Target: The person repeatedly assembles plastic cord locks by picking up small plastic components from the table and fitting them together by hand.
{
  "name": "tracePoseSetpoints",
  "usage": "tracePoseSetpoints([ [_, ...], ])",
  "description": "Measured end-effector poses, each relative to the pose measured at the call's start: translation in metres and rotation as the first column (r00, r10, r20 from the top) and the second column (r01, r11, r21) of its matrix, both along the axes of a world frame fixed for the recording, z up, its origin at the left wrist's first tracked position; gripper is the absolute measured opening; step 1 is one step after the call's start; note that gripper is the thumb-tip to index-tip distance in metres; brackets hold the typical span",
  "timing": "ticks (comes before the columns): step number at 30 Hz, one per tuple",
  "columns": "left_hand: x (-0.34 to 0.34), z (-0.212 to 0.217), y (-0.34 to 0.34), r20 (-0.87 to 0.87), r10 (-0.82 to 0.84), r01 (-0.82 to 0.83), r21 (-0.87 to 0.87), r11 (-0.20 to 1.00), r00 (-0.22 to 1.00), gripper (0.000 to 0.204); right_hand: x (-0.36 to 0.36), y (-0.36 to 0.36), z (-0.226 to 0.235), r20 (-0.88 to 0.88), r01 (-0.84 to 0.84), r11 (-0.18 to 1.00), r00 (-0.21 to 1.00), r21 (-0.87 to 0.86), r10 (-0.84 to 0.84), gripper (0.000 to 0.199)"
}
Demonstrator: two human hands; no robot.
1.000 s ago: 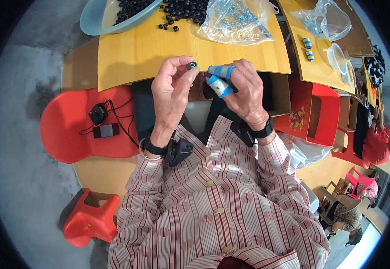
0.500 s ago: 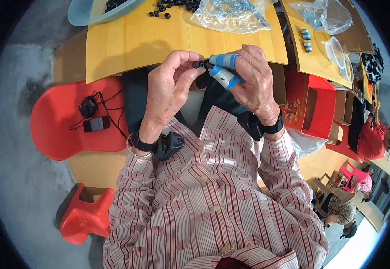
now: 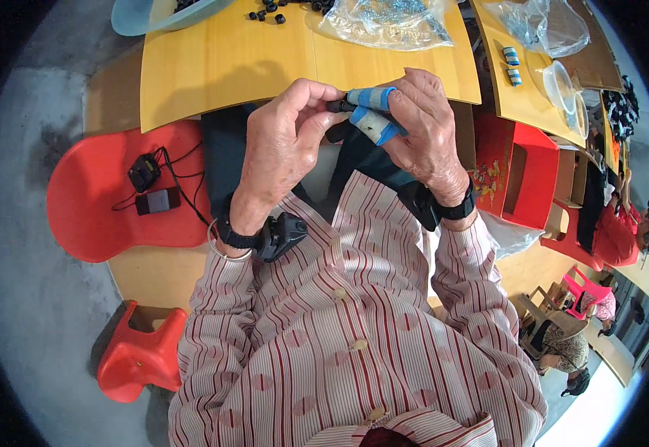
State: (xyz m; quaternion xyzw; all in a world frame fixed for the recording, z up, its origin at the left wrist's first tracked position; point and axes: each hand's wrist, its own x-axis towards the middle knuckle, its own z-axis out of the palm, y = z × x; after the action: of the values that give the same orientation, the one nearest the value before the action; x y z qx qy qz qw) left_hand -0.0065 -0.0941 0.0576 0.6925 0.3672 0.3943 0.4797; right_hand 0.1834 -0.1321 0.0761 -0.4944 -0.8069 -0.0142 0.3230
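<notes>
My left hand [image 3: 283,138] is closed, its thumb and forefinger pinching a small black cylindrical part [image 3: 337,106] just off the table's near edge. Opposite it, my right hand [image 3: 425,130] is closed too. Blue-and-white striped sleeves [image 3: 370,124] appear to cover its thumb and forefinger, and their ends meet at the black part. Whatever sits between the sleeves is mostly hidden. Both wrists wear black straps with devices attached.
The yellow table [image 3: 213,74] holds loose black parts [image 3: 280,18], a clear plastic bag [image 3: 391,26] and a pale blue basin [image 3: 164,18]. Red chairs [image 3: 90,201] stand left, one bearing a cabled device. At right are a red box [image 3: 529,175], another table and other people.
The left hand has shifted slightly right, closer to the right hand. The black part has turned, so its hollow end, visible earlier, no longer shows plainly.
</notes>
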Motion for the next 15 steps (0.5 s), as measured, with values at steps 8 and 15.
tracePoseSetpoints([
  [8,-0.0001,-0.0017,0.0001,0.031,-0.034,0.035,-0.034,0.999,0.999,0.018,-0.0011,0.0011,-0.0003,-0.025,-0.014,1.0,1.0,0.021,0.015,0.023],
  [15,-0.0001,-0.0044,-0.0006,-0.034,-0.028,0.03,0.085,0.996,0.999,0.02,0.0013,0.0001,-0.0008,-0.032,-0.025,1.0,0.999,-0.014,0.025,0.023],
])
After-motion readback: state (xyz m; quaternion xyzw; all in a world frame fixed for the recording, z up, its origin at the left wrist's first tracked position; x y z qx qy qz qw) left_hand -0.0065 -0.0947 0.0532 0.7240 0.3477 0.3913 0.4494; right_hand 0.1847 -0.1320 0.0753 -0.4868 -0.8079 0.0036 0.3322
